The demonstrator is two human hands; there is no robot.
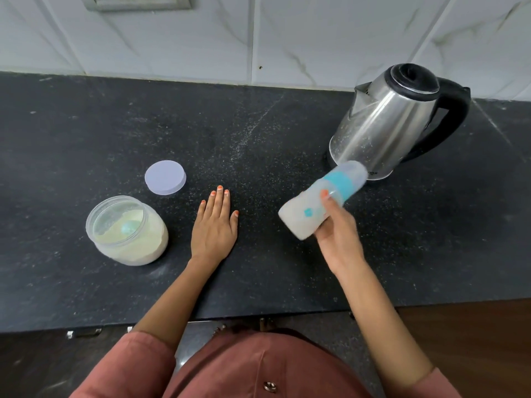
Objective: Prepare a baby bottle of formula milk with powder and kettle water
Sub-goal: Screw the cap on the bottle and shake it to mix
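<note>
My right hand [337,228] grips a baby bottle [313,205] above the counter, tilted with its capped top toward the kettle; the bottle is blurred and looks milky white inside, with a teal collar. A steel kettle [385,122] with a black lid and handle stands at the back right, lid closed. At the left sits an open clear jar of pale formula powder [129,234] with a teal scoop [130,227] lying in it. The jar's lavender lid [165,177] lies flat behind it. My left hand [215,222] rests flat on the counter between jar and bottle, fingers straight.
Everything stands on a black speckled stone counter [258,133] backed by a white marble-tiled wall [258,33]. The counter's front edge runs just before my torso, with drawer handles below it. A wall socket plate [135,2] shows at the top left.
</note>
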